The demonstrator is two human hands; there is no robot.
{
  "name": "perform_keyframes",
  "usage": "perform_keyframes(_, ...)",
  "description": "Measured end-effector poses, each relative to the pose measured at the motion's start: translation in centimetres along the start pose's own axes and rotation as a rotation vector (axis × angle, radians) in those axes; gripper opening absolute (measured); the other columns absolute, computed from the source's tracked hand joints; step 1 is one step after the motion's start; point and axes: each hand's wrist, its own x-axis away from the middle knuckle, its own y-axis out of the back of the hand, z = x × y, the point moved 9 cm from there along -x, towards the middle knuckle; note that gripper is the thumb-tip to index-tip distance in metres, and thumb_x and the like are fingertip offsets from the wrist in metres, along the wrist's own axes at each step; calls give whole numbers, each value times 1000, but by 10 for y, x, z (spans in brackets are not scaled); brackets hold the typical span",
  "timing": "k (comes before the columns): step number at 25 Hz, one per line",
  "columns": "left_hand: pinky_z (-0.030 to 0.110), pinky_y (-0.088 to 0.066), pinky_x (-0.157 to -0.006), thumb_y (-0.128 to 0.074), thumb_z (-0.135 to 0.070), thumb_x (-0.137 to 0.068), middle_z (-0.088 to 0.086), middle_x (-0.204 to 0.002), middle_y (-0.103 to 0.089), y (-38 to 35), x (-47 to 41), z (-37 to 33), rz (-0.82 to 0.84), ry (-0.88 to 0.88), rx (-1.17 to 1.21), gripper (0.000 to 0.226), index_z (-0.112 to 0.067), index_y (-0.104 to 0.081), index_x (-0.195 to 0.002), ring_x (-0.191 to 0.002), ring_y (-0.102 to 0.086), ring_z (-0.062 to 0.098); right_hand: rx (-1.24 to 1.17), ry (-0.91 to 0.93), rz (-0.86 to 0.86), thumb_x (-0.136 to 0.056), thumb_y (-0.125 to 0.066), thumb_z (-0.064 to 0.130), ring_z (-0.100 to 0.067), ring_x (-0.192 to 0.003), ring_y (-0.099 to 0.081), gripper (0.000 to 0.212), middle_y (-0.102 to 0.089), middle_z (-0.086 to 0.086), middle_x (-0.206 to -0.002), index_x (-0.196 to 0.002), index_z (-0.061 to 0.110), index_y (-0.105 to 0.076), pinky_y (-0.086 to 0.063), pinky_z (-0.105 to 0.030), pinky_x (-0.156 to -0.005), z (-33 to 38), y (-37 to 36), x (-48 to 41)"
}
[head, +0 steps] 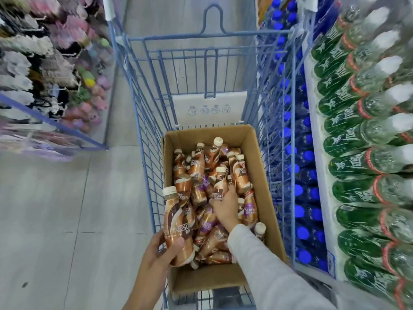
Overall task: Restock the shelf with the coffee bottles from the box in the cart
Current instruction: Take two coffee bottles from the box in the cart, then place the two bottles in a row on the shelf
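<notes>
An open cardboard box (260, 153) sits in the blue wire cart (143, 135), filled with several brown and purple coffee bottles with cream caps. My left hand (163, 251) grips the base of one brown coffee bottle (176, 222), held upright above the box's near left corner. My right hand (225, 204), in a grey sleeve, reaches into the pile with its fingers around another coffee bottle (220, 186) that lies among the rest.
On the right, shelves hold rows of blue-capped bottles (299, 191) and green-labelled clear bottles (362, 166), close against the cart's side. A rack of soft pastel goods (44, 70) stands at the left. Grey tiled floor (67, 209) lies between the rack and the cart.
</notes>
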Motion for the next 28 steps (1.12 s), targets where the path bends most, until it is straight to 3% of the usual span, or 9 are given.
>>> perform_keyframes(3, 23, -61, -66, -77, -26, -80, 2, -115, -73, -20, 13, -25, 117, -70, -3, 50, -21, -61, -127, -92, -75, 14, -337, 36, 65, -82, -83, 18, -6, -124, -56, 80, -56, 9, -136, -148, 23, -36, -44, -18, -96, 14, 36, 74)
perform_keyframes(5, 30, -62, -74, -80, -34, -75, 2, -117, -73, -38, 24, -41, 199, -139, -33, 54, -25, -63, -126, -96, -75, 15, -422, 90, 6, -80, -86, 26, 14, -112, -56, 74, -57, 22, -126, -137, 36, -40, -44, -6, -87, 19, 67, 122)
perform_keyframes(8, 30, -61, -76, -83, -41, -73, -3, -114, -74, -77, 52, -62, 318, -230, -114, 53, -34, -65, -122, -93, -75, 11, -567, 124, -117, -78, -86, 33, 6, -110, -62, 65, -65, 18, -123, -128, 43, -45, -51, -20, -95, 15, 124, 185)
perform_keyframes(10, 21, -60, -69, -87, -40, -69, -9, -109, -76, -109, 75, -74, 407, -284, -157, 54, -36, -65, -119, -89, -74, 5, -654, 154, -203, -79, -86, 30, 7, -104, -65, 60, -70, 19, -114, -124, 44, -49, -49, -16, -88, 7, 161, 218)
perform_keyframes(13, 36, -56, -92, -95, -40, -59, -1, -115, -76, -167, 118, -73, 603, -333, -252, 69, -30, -68, -122, -104, -73, 15, -789, 199, -345, -80, -85, 25, 2, -104, -68, 64, -72, 20, -112, -132, 37, -49, -52, -22, -91, -19, 222, 266)
perform_keyframes(18, 22, -58, -72, -91, -42, -56, -8, -102, -78, -264, 221, -53, 863, -453, -363, 47, -46, -76, -100, -91, -76, 12, -956, 263, -623, -82, -85, 20, -2, -98, -71, 63, -74, 18, -109, -131, 40, -50, -55, -15, -77, -91, 320, 367)
perform_keyframes(22, 49, -57, -89, -98, -59, -32, 8, -109, -77, -335, 321, -1, 1105, -410, -442, 79, -31, -78, -103, -103, -73, 32, -1042, 325, -881, -83, -81, 3, -3, -93, -72, 59, -76, 14, -104, -126, 32, -55, -55, -18, -75, -160, 385, 469)
perform_keyframes(24, 52, -55, -94, -100, -58, -28, 13, -111, -76, -362, 372, 29, 1211, -398, -471, 84, -27, -79, -103, -106, -71, 36, -1046, 345, -988, -82, -80, 0, 0, -86, -72, 56, -76, 17, -98, -123, 28, -55, -54, -16, -71, -192, 413, 521)
perform_keyframes(28, 30, -60, -63, -100, -56, -25, 8, -99, -79, -408, 488, 79, 1438, -441, -516, 79, -26, -81, -95, -84, -76, 21, -1033, 387, -1176, -83, -80, 4, -2, -87, -73, 51, -77, 14, -100, -122, 30, -58, -55, -17, -70, -259, 463, 625)
